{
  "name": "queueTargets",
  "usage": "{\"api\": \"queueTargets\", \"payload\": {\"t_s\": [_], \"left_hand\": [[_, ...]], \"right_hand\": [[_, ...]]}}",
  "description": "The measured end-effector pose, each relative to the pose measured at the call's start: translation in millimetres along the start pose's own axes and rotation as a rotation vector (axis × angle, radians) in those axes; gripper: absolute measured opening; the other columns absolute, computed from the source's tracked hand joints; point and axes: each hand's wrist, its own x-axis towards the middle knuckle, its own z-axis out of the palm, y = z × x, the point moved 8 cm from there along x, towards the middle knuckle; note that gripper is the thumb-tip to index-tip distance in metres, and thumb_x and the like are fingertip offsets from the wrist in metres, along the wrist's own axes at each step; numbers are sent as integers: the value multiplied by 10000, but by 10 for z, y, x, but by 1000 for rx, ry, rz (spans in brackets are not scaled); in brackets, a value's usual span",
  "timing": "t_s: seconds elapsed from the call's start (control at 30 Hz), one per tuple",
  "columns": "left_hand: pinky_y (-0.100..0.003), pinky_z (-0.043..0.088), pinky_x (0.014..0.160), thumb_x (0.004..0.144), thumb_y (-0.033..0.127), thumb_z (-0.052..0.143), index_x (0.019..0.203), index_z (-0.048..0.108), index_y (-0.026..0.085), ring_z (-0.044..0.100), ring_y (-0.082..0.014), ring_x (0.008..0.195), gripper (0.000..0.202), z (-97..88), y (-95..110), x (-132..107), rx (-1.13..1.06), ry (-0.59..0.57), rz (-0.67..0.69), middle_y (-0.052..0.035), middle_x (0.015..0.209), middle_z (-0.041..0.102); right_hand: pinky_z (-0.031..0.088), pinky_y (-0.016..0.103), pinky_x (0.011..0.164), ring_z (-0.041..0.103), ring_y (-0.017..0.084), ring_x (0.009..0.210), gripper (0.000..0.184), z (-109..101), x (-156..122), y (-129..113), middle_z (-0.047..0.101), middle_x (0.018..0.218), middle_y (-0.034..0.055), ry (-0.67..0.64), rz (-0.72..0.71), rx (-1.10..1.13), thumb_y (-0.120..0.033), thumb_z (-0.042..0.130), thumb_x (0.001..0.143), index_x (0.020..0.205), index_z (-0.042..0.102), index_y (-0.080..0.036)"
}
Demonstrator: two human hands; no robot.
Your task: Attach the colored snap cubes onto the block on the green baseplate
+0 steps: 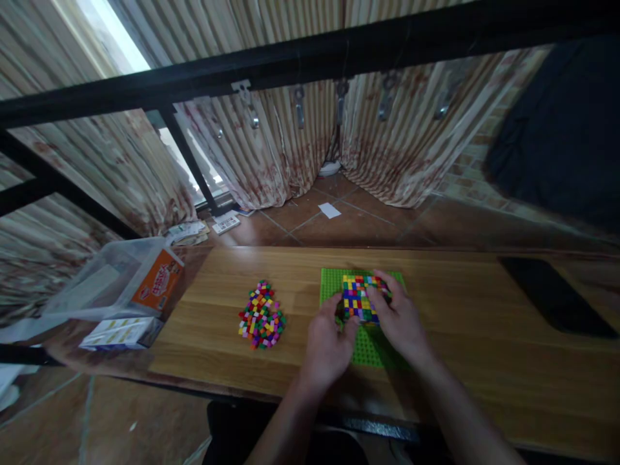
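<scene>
A green studded baseplate lies on the wooden table. On it stands a block of small multicoloured bricks. My left hand rests at the block's near left corner, fingers curled against it. My right hand is wrapped over the block's right side, fingertips on its top edge. A loose pile of small coloured bricks sits on the table to the left of the baseplate.
A clear plastic bin with an orange box and a white carton stand at the table's left end. A dark flat phone-like slab lies at the right. A black metal frame crosses overhead; curtains hang behind.
</scene>
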Motion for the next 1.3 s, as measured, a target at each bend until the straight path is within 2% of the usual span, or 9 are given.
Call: {"api": "queueTargets", "payload": {"t_s": [0.2,0.4,0.5,0.6,0.77,0.87,0.93,1.1,1.3], "left_hand": [[-366,545,888,837,311,611,1290,565,191,645,-251,1090,471,-130,73,-76,128,-21,50,-116,1256,656],[-314,542,820,853,277,589,1132,669,205,685,-198,916,299,-381,105,-67,138,-30,98,-56,1033,740],[-284,540,759,860,229,552,1056,689,186,683,-177,842,243,-723,73,29,128,112,97,-59,958,741],[-307,535,802,839,193,556,1019,689,159,680,-189,866,226,-1277,-6,125,239,385,68,-84,960,733],[-382,518,885,823,180,560,1095,691,152,660,-233,948,303,-1909,-273,356,550,471,2,-115,1058,719],[-366,521,879,849,166,522,1075,702,152,664,-220,928,290,-1972,-437,488,598,395,32,-109,999,729],[-367,504,926,865,148,491,1080,703,161,660,-215,968,303,-1918,-490,542,605,353,57,-101,1015,730],[-387,437,1036,864,80,433,1093,699,166,615,-221,1116,361,-1630,-377,594,703,221,176,-104,1190,691],[-343,489,976,781,17,439,931,726,176,641,-201,1003,361,-1528,-293,520,680,99,215,-88,1036,711]], "right_hand": [[404,509,1031,530,310,1164,549,109,-176,-162,578,1233,165,62,-69,-170,-526,433,915,1322,518,-167],[398,499,1035,513,312,1186,553,165,-258,-190,574,1237,164,59,-101,-196,-527,418,926,1337,500,-166],[397,515,1033,528,317,1169,553,152,-254,-169,578,1238,161,46,-85,-198,-540,412,924,1330,509,-178],[406,515,1025,546,318,1162,558,122,-241,-141,580,1248,164,45,-50,-186,-555,402,920,1311,530,-177],[420,498,1011,553,311,1166,538,96,-214,-128,596,1240,150,49,-49,-165,-570,405,915,1279,557,-205],[435,488,991,569,312,1145,564,86,-187,-97,598,1238,160,53,-23,-173,-588,399,906,1264,570,-187],[440,485,982,576,313,1134,584,89,-166,-85,595,1245,169,48,-14,-176,-598,395,901,1260,574,-173],[434,490,982,571,314,1138,565,102,-128,-80,608,1223,171,47,-25,-183,-586,402,905,1234,595,-168],[452,475,953,591,295,1088,522,89,-125,-78,618,1186,149,54,-43,-170,-577,425,905,1211,611,-197]]}}
